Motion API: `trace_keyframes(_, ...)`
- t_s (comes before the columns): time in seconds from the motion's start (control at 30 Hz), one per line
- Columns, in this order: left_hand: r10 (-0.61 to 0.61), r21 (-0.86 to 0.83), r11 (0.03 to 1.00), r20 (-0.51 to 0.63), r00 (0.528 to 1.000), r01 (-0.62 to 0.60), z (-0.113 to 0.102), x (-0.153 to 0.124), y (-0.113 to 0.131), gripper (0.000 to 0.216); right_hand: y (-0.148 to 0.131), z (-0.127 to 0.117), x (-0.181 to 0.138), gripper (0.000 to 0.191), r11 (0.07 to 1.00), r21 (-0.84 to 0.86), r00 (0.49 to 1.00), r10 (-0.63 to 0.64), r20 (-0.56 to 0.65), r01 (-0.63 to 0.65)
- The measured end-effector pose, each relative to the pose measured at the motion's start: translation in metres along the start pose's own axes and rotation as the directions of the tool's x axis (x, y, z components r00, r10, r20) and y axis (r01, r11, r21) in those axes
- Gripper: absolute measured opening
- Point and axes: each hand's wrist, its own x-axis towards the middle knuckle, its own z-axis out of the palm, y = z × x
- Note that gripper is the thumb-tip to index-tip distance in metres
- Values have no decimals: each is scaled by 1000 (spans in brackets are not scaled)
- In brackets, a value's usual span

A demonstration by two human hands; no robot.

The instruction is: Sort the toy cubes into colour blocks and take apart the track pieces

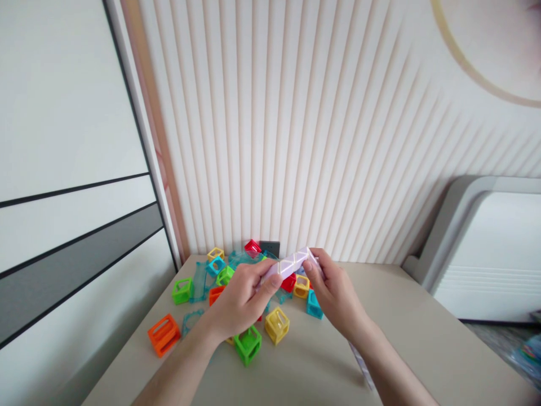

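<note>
A pale lilac and white snake puzzle (288, 265), made of wedge-shaped segments, is held up above the table between both hands. My left hand (249, 290) is closed on its left part, thumb in front. My right hand (332, 287) pinches it near a bend at the right. Below the right wrist, a thin striped length (361, 365) of the same pale colours hangs or lies; its link to the held part is hidden behind the hand. Under the hands are a green block (248, 344) and a yellow block (277, 325).
Several hollow coloured blocks lie on the beige table (380, 304), including an orange block (164, 335) and a blue block (314, 304). Clear teal track pieces (198, 285) lie among them. A ribbed wall (270, 124) rises behind; a white cabinet (76, 169) stands left.
</note>
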Motion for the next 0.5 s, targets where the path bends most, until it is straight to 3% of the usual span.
trace_keyframes(0.13, -114, -185, 976, 27, 993, 117, -2, -1, 0, 44, -4, -6, -1, 33, 986, -163, 998, -39, 44, 46)
trace_keyframes(0.3, -161, -258, 960, -173, 972, 114, -13, 2, -7, 45, -4, -14, 0, 42, 951, -291, 990, -78, 115, 108)
trace_keyframes(0.4, -174, -284, 955, -293, 940, 88, -22, 2, -13, 43, -4, -20, 3, 24, 925, -374, 987, 2, 160, 59)
trace_keyframes(0.5, -152, -238, 968, -294, 944, 82, -27, 0, -18, 40, -6, -23, 4, 27, 918, -397, 981, 86, 171, -11)
